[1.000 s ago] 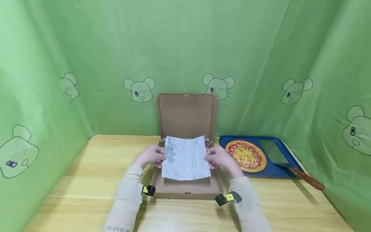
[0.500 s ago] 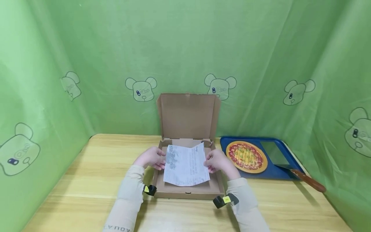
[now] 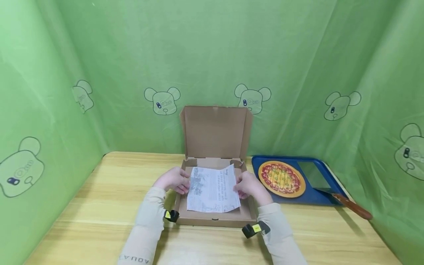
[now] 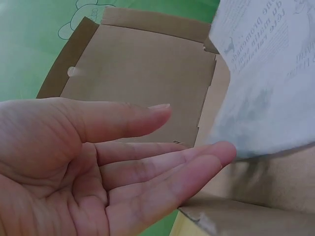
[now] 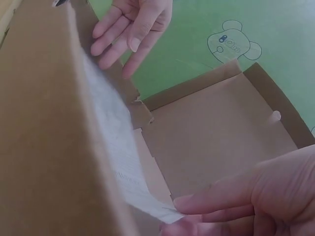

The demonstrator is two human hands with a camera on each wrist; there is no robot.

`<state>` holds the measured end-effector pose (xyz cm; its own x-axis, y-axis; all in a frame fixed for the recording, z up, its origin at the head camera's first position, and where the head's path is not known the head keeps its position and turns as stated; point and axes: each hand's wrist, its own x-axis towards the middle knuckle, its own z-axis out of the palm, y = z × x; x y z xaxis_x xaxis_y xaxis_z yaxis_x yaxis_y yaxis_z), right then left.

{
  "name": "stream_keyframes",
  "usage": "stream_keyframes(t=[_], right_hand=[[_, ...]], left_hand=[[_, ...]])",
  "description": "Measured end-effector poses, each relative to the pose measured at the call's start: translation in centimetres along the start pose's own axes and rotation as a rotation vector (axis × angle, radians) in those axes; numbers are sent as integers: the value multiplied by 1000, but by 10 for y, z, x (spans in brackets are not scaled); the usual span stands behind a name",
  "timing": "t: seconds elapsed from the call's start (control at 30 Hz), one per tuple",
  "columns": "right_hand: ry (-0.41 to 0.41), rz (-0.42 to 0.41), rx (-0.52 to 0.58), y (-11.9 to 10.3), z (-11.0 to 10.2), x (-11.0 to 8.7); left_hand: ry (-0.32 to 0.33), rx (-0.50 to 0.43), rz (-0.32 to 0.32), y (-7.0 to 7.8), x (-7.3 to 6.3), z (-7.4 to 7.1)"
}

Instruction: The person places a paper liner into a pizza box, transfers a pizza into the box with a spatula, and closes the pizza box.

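Observation:
A printed sheet of paper [image 3: 213, 189] lies low inside an open cardboard pizza box [image 3: 215, 222], its right side raised. My left hand [image 3: 175, 180] is at the sheet's left edge. In the left wrist view, the thumb stands apart from the straight fingers [image 4: 167, 182], whose tips are at the paper's edge without pinching it. On the right side, my right hand [image 3: 250, 187] holds the paper's edge. The right wrist view has its thumb [image 5: 216, 194] and fingers pinching a corner of the sheet [image 5: 115, 132].
Behind the sheet, the box lid [image 3: 215, 132] stands upright. A blue tray [image 3: 316, 197] to the right carries a toy-like pizza [image 3: 281, 179] and a spatula with a wooden handle [image 3: 352, 206] that juts over the tray's edge. Green curtains [image 3: 212, 51] surround the wooden table [image 3: 109, 198].
The sheet has come down into the box and lies flatter. Both hands have lowered slightly with it, and the left hand has let go of its edge.

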<state>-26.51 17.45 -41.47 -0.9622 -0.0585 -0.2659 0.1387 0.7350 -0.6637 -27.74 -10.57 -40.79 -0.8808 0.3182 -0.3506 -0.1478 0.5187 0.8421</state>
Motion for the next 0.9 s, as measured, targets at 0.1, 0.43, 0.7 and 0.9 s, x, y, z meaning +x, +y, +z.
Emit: stream_keyframes(t=[0.1,0.43,0.7,0.9], right_hand=[[20,-4,-41,-1,-4,-2],[109,-108,-215,-12,-23,-11],[-13,-261,-347,-27,-23,-23],[-97,-284,-401,-34,-11,-28]], left_hand=[[3,-10,-7,0,1,-2],[96,94,87,16,-5,-15],[110,386,201,38,10,-24],[56,569,152,48,32,-23]])
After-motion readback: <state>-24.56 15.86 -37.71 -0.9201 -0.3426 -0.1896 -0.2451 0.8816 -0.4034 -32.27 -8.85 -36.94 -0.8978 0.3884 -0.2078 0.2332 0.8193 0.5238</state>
